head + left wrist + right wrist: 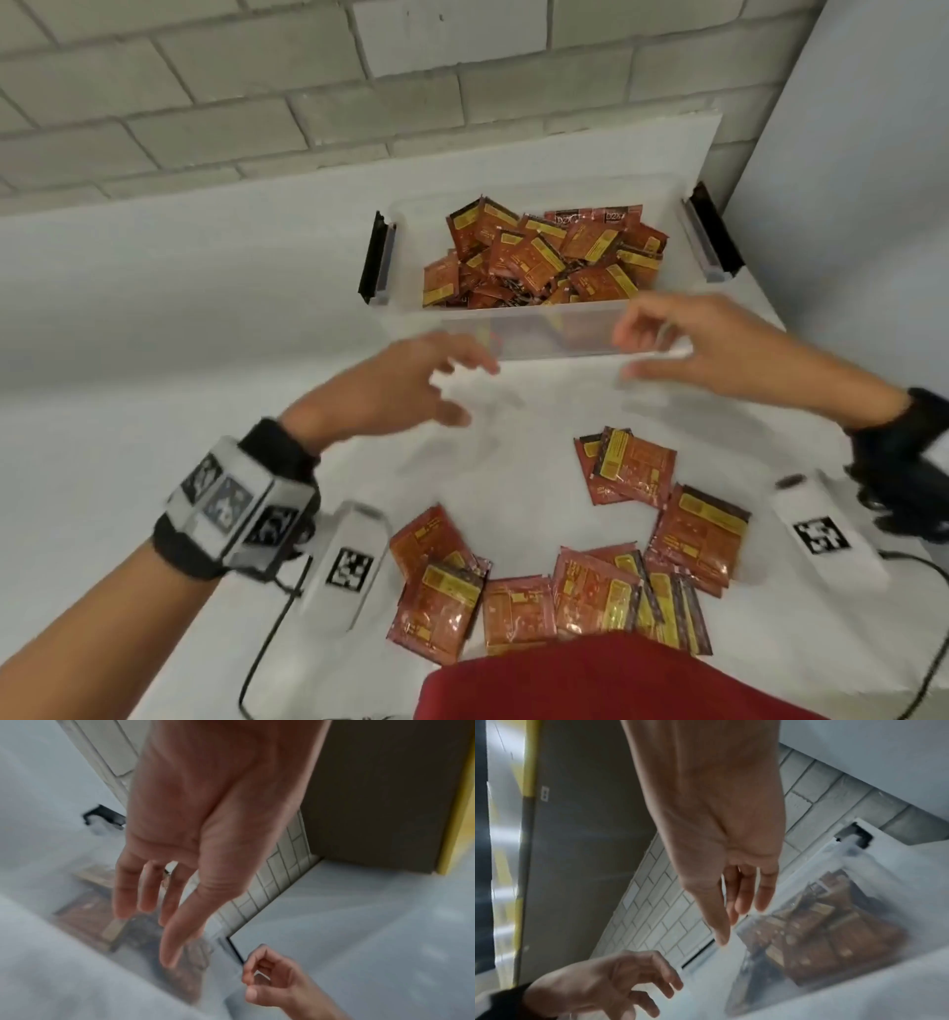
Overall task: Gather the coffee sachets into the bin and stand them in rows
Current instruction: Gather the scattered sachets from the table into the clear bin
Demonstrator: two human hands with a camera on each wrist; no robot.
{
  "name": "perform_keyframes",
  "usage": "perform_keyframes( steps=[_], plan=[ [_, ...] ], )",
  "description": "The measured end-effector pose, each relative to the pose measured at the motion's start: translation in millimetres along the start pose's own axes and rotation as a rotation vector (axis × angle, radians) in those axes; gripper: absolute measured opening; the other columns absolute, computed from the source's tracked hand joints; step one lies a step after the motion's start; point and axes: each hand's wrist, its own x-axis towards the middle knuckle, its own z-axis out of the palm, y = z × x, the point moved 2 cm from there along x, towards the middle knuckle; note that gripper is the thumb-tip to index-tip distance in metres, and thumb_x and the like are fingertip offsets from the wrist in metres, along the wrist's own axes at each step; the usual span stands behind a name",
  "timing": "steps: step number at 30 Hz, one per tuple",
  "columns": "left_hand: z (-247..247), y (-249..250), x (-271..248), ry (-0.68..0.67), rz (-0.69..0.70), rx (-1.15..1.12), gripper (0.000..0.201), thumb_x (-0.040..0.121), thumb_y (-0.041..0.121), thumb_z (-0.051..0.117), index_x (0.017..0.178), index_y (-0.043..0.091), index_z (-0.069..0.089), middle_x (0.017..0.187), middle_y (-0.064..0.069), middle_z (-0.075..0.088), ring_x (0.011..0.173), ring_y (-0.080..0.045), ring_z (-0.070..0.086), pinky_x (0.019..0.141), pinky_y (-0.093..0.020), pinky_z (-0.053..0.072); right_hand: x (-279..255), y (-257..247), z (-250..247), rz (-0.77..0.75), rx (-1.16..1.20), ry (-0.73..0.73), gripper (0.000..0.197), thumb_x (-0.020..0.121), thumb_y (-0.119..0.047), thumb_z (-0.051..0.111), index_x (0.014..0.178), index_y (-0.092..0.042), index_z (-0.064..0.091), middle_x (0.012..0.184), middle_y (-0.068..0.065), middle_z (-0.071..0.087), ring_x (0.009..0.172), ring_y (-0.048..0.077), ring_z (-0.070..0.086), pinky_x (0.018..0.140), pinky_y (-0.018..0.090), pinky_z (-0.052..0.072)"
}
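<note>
Motion blur smears both wrist views, and the clear bin at the far edge of the white surface shows only as a faint outline at its near wall. Inside it lies a jumbled heap of red-brown coffee sachets with yellow label panels; their print is too small to read. More sachets lie flat near the front edge, partly cut off by a red garment. The left hand and right hand hover just before the bin, fingers loose and empty.
</note>
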Motion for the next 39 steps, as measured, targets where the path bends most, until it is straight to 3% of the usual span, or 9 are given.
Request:
perform_keyframes(
  steps=[4, 8, 12, 14, 17, 21, 27, 31, 39],
  plan=[
    [46, -25, -28, -0.275, -0.058, 0.178, 0.064, 0.078, 0.031, 0.078, 0.13, 0.045, 0.044, 0.136, 0.011, 0.037, 0.12, -0.01, 0.033, 0.102, -0.037, 0.041, -29, 27, 38, 0.207, -0.104, -0.356, 0.072, 0.073, -0.052, 0.073, 0.131, -0.042, 0.032, 0.121, -0.022, 0.035, 0.113, -0.001, 0.035, 0.09, 0.015, 0.033],
    [86, -37, -45, -0.434, -0.098, 0.382, 0.101, 0.069, 0.028, 0.085, 0.144, 0.049, 0.02, 0.147, 0.008, 0.014, 0.129, -0.017, 0.017, 0.108, -0.044, 0.033, -31, 35, 65, 0.201, -0.173, -0.441, 0.107, 0.075, -0.05, 0.075, 0.15, -0.038, -0.001, 0.127, -0.015, 0.024, 0.123, 0.007, 0.019, 0.107, 0.034, 0.027],
    [101, -45, -50, -0.309, -0.1, 0.43, 0.109, 0.07, 0.021, 0.084, 0.148, 0.045, 0.011, 0.141, 0.007, 0.018, 0.125, -0.017, 0.021, 0.103, -0.042, 0.033, -22, 37, 72, 0.271, -0.145, -0.406, 0.095, 0.074, -0.036, 0.08, 0.147, -0.031, 0.018, 0.118, -0.005, 0.037, 0.114, 0.012, 0.035, 0.098, 0.033, 0.037],
    [100, -49, -51, -0.282, -0.126, 0.339, 0.097, 0.072, 0.02, 0.082, 0.145, 0.038, 0.021, 0.134, 0.009, 0.031, 0.115, -0.013, 0.025, 0.098, -0.039, 0.037, -20, 39, 72, 0.276, -0.132, -0.395, 0.07, 0.073, -0.035, 0.082, 0.128, -0.026, 0.039, 0.11, -0.003, 0.043, 0.104, 0.015, 0.043, 0.083, 0.024, 0.04],
    [93, -57, -52, -0.25, -0.16, 0.209, 0.063, 0.075, 0.021, 0.08, 0.123, 0.031, 0.042, 0.114, 0.008, 0.046, 0.103, -0.014, 0.033, 0.087, -0.032, 0.041, -19, 39, 69, 0.276, -0.142, -0.331, 0.039, 0.076, -0.034, 0.079, 0.102, -0.018, 0.054, 0.096, -0.003, 0.044, 0.085, 0.011, 0.048, 0.064, 0.014, 0.036],
    [80, -65, -53, -0.163, -0.147, 0.093, 0.033, 0.077, 0.026, 0.08, 0.091, 0.029, 0.051, 0.099, 0.004, 0.048, 0.088, -0.012, 0.05, 0.067, -0.018, 0.046, -29, 34, 53, 0.297, 0.057, -0.217, 0.03, 0.075, -0.03, 0.079, 0.092, -0.011, 0.064, 0.089, 0.002, 0.063, 0.08, 0.02, 0.063, 0.065, 0.013, 0.046],
    [55, -63, -60, -0.086, -0.193, -0.184, 0.022, 0.076, 0.022, 0.081, 0.09, 0.016, 0.065, 0.088, -0.001, 0.071, 0.079, -0.017, 0.066, 0.067, -0.028, 0.054, -84, 21, 41, 0.446, -0.136, -0.371, 0.035, 0.073, -0.044, 0.078, 0.092, -0.032, 0.052, 0.108, -0.004, 0.041, 0.097, 0.012, 0.047, 0.071, 0.015, 0.041],
    [46, -43, -64, -0.132, -0.189, -0.313, 0.034, 0.073, 0.027, 0.082, 0.101, 0.022, 0.065, 0.092, 0.002, 0.074, 0.083, -0.014, 0.069, 0.071, -0.022, 0.052, -105, 30, 73, 0.513, -0.318, -0.401, 0.057, 0.076, -0.049, 0.074, 0.118, -0.025, 0.044, 0.119, -0.002, 0.029, 0.106, 0.012, 0.025, 0.094, 0.031, 0.039],
    [116, -16, -57, -0.383, -0.05, 0.015, 0.079, 0.073, 0.027, 0.084, 0.14, 0.027, 0.041, 0.123, 0.005, 0.058, 0.1, -0.007, 0.056, 0.081, -0.018, 0.05, -107, 29, 76, 0.582, 0.086, -0.231, 0.07, 0.072, -0.023, 0.083, 0.117, -0.023, 0.03, 0.095, -0.002, 0.061, 0.077, 0.009, 0.062, 0.059, 0.02, 0.053]
  ],
)
